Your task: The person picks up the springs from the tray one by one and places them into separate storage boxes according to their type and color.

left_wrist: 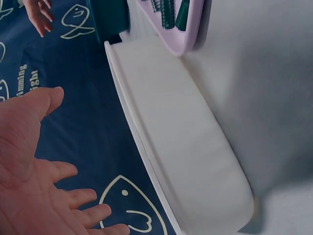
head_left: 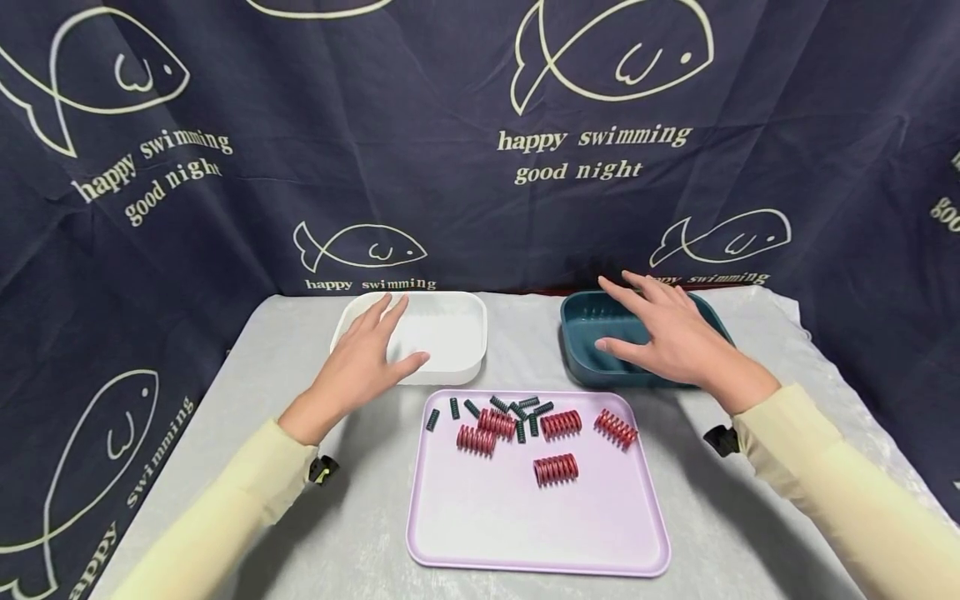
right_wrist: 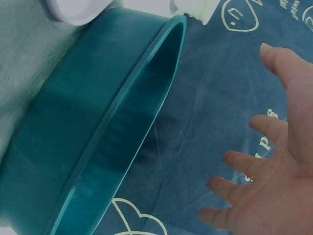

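My left hand (head_left: pixel 360 358) is held above the left side of the white bin (head_left: pixel 450 367), fingers spread and holding nothing. Over the teal bin (head_left: pixel 581 367) my right hand (head_left: pixel 671 333) hovers with its fingers apart, also holding nothing. Both wrist views show a gap between each hand and the bin's rim. Between and in front of the bins lies a lilac tray (head_left: pixel 536 533). Several thick red coil springs (head_left: pixel 557 470) are spread over its upper half. Small dark green springs (head_left: pixel 432 419) are scattered along its far edge, some in a loose cluster beside the red ones.
A pale grey cloth (head_left: pixel 360 517) covers the table. Behind it hangs a dark blue curtain (head_left: pixel 465 192) with fish drawings and lettering, close to the backs of both bins. Dark wrist devices (head_left: pixel 722 440) sit under the sleeves.
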The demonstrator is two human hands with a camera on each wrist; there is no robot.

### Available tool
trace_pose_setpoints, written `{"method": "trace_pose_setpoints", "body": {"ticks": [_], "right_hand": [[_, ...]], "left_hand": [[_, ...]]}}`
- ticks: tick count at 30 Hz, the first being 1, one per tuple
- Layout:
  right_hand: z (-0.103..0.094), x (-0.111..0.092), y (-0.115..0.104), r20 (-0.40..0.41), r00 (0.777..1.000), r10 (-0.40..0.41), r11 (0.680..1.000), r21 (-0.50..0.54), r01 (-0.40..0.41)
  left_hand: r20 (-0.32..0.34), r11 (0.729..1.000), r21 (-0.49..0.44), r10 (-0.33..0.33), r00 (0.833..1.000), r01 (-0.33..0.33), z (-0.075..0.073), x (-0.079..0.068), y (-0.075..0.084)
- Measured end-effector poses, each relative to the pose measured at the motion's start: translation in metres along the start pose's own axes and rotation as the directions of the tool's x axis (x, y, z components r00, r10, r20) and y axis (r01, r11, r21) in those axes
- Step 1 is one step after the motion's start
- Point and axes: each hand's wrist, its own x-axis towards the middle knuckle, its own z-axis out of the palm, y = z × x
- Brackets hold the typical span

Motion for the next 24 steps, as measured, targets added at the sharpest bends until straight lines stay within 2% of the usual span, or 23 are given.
{"method": "trace_pose_setpoints", "body": {"ticks": [8,12,16,20,24], "right_hand": [[0.002,-0.016,-0.006,-0.033,0.999,-0.032,0.999,-0.001,0.032],[0.004,-0.025,-0.009,-0.068,0.996,-0.059,0.998,-0.004,0.058],[0.006,-0.033,-0.013,-0.071,0.996,-0.058,0.998,0.025,0.060],[0.008,-0.040,-0.014,-0.059,0.997,-0.051,0.996,0.074,0.056],[0.011,-0.045,-0.014,-0.056,0.997,-0.056,0.992,0.111,0.062]], "left_hand": [[-0.054,0.998,-0.057,0.003,0.999,-0.006,0.001,-0.022,0.004],[-0.060,0.998,-0.067,-0.003,0.998,-0.001,0.001,-0.031,0.005],[-0.067,0.996,-0.093,-0.015,0.998,0.009,0.003,-0.040,0.005],[-0.058,0.991,-0.132,-0.030,0.998,0.022,0.006,-0.051,0.005],[-0.020,0.981,-0.187,-0.062,0.998,0.057,0.010,-0.061,0.005]]}}
